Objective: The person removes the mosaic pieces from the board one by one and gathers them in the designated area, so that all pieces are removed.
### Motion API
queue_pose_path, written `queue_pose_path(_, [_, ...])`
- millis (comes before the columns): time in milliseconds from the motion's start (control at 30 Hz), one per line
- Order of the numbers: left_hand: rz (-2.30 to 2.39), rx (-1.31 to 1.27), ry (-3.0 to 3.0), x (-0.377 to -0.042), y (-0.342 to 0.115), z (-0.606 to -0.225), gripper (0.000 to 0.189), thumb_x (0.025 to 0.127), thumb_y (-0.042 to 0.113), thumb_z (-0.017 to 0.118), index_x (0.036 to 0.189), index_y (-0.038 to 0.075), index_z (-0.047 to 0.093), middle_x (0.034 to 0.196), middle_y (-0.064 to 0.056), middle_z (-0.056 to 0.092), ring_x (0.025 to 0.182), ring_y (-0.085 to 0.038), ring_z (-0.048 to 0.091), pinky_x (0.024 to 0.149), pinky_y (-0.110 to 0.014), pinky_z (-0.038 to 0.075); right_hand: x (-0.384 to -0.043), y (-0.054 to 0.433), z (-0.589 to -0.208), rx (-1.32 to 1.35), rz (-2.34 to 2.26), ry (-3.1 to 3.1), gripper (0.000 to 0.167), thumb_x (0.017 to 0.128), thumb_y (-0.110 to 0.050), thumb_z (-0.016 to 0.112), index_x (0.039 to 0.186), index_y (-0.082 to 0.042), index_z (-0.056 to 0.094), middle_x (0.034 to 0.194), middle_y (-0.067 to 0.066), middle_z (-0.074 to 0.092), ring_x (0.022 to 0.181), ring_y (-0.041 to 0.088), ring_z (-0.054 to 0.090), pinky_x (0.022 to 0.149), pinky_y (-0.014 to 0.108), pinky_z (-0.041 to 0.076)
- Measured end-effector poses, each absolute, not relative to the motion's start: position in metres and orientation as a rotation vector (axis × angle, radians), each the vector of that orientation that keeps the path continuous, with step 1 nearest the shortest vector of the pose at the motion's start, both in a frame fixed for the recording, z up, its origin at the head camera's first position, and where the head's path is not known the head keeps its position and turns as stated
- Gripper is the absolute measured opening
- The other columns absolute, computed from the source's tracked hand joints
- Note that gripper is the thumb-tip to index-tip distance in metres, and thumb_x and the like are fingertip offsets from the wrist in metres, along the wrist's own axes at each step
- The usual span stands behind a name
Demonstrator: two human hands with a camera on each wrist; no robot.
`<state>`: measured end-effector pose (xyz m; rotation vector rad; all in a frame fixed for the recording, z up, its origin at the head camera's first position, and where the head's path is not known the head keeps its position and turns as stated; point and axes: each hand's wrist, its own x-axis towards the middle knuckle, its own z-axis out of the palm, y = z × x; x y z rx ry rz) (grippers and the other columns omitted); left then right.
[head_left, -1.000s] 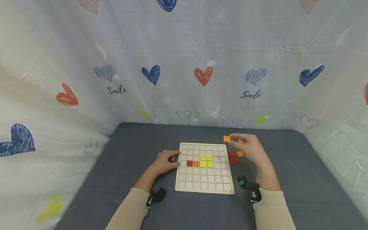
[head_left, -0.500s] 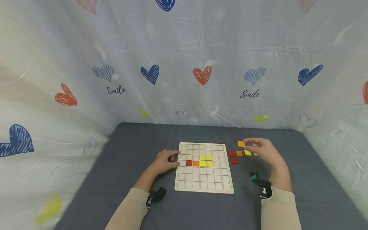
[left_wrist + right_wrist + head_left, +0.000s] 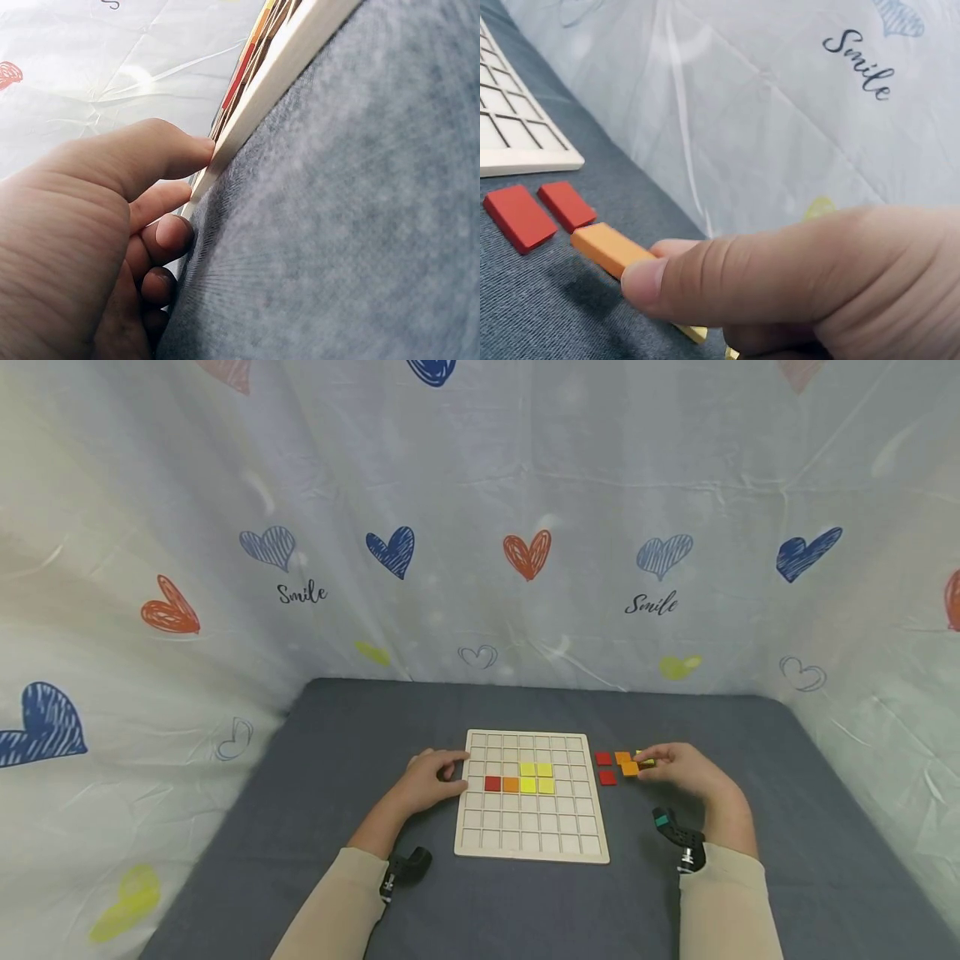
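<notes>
"One flat square orange tile (image 3: 629,770) between your fingertips: which way does it lie from the pale wooden grid board (image 3: 512,822)?"

"Off the board's right edge, level with its upper half. Two flat square red tiles (image 3: 608,778) lie in between, and I'd judge any move leftward turns on passing those. My right hand (image 3: 686,768) pinches it with thumb and finger, so that's the nearer hand by far. It looks slightly lifted, with a shadow on the grey cloth (image 3: 531,902) below."

"Does it have a long axis?"

"None on its face; it's square, only thin."

"What's your other hand doing?"

"My left hand (image 3: 430,783) is well apart from the right, thumb and a fingertip touching the board's left edge, not wrapped round it."

"Count the rest for me."

"Set in the board: one red square (image 3: 492,783), one orange square (image 3: 511,784), four yellow squares (image 3: 546,785). On the cloth: those two reds, one spare orange tile (image 3: 622,757) just behind mine, and yellow tile pieces (image 3: 696,332) half hidden by my hand. Two bits show; I can't tell whether that's one tile or two."
</notes>
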<state>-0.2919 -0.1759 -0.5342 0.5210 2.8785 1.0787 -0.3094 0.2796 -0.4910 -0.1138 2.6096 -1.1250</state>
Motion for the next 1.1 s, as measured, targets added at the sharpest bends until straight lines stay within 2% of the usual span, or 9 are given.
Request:
queue_pose_path(100, [1.082,0.526,2.876,-0.292,-0.177,-0.535,0.044,0.091,0.026,0.080,0.132,0.014,0.069,0.072,0.007,0.048,0.077,-0.014,0.040,0.084,-0.042,0.027,-0.311,0.278,-0.495,-0.141,-1.079,2.624,0.034,0.090,-0.018,0.078,0.118,0.001,0.072,0.109,0.017,0.061,0.093,0.027,0.048,0.080,0.043,0.038])
queue_pose_path(233, [1.088,0.524,2.874,-0.292,-0.177,-0.534,0.043,0.091,0.026,0.079,0.132,0.014,0.069,0.073,0.007,0.047,0.079,-0.015,0.040,0.084,-0.042,0.027,-0.309,0.273,-0.494,-0.153,-1.048,2.628,0.030,0.087,-0.014,0.078,0.112,0.001,0.073,0.106,0.014,0.063,0.086,0.024,0.049,0.075,0.038,0.039])
queue_pose_path(333, [1.089,0.516,2.870,-0.292,-0.176,-0.534,0.043,0.091,0.026,0.079,0.132,0.014,0.069,0.073,0.007,0.048,0.079,-0.015,0.040,0.084,-0.042,0.028,-0.307,0.270,-0.492,-0.122,-1.056,2.610,0.028,0.086,-0.011,0.078,0.111,0.001,0.073,0.098,0.010,0.060,0.078,0.023,0.047,0.069,0.037,0.037])
queue_pose_path(500, [1.085,0.503,2.875,-0.293,-0.175,-0.535,0.042,0.091,0.026,0.080,0.130,0.015,0.070,0.072,0.007,0.048,0.078,-0.014,0.040,0.084,-0.041,0.028,-0.307,0.269,-0.492,-0.113,-1.066,2.601,0.029,0.086,-0.009,0.079,0.112,0.002,0.072,0.100,0.009,0.060,0.077,0.022,0.047,0.068,0.036,0.038])
queue_pose_path(600, [1.084,0.508,2.879,-0.293,-0.175,-0.535,0.041,0.091,0.026,0.079,0.129,0.014,0.070,0.073,0.007,0.048,0.078,-0.014,0.040,0.084,-0.041,0.028,-0.308,0.271,-0.490,-0.102,-1.077,2.591,0.033,0.086,-0.012,0.080,0.114,0.001,0.071,0.095,0.007,0.058,0.074,0.020,0.044,0.065,0.035,0.037])
queue_pose_path(800, [1.096,0.533,2.876,-0.292,-0.175,-0.533,0.042,0.091,0.025,0.079,0.130,0.013,0.070,0.073,0.007,0.048,0.077,-0.014,0.039,0.083,-0.042,0.028,-0.305,0.270,-0.478,-0.094,-1.161,2.586,0.039,0.087,-0.015,0.080,0.122,0.000,0.070,0.069,-0.002,0.042,0.054,0.014,0.034,0.050,0.030,0.033])
queue_pose_path(833, [1.096,0.532,2.876,-0.292,-0.175,-0.532,0.042,0.091,0.025,0.080,0.130,0.013,0.070,0.073,0.007,0.048,0.077,-0.014,0.039,0.083,-0.042,0.028,-0.304,0.268,-0.474,-0.106,-1.166,2.595,0.039,0.088,-0.015,0.079,0.123,0.000,0.069,0.067,-0.002,0.037,0.054,0.014,0.032,0.051,0.031,0.033])
queue_pose_path(1033, [1.101,0.543,2.880,-0.291,-0.176,-0.533,0.042,0.091,0.025,0.080,0.130,0.012,0.070,0.073,0.007,0.048,0.077,-0.013,0.040,0.083,-0.042,0.028,-0.299,0.258,-0.455,-0.208,-1.133,2.694,0.039,0.095,-0.022,0.074,0.127,0.001,0.067,0.072,0.000,0.039,0.067,0.019,0.039,0.067,0.038,0.037])
queue_pose_path(1100, [1.102,0.544,2.882,-0.291,-0.176,-0.534,0.042,0.091,0.025,0.080,0.130,0.012,0.070,0.073,0.007,0.048,0.077,-0.013,0.039,0.083,-0.042,0.028,-0.299,0.254,-0.451,-0.232,-1.155,2.707,0.040,0.096,-0.022,0.073,0.128,0.002,0.066,0.066,0.000,0.037,0.060,0.019,0.038,0.068,0.038,0.042])
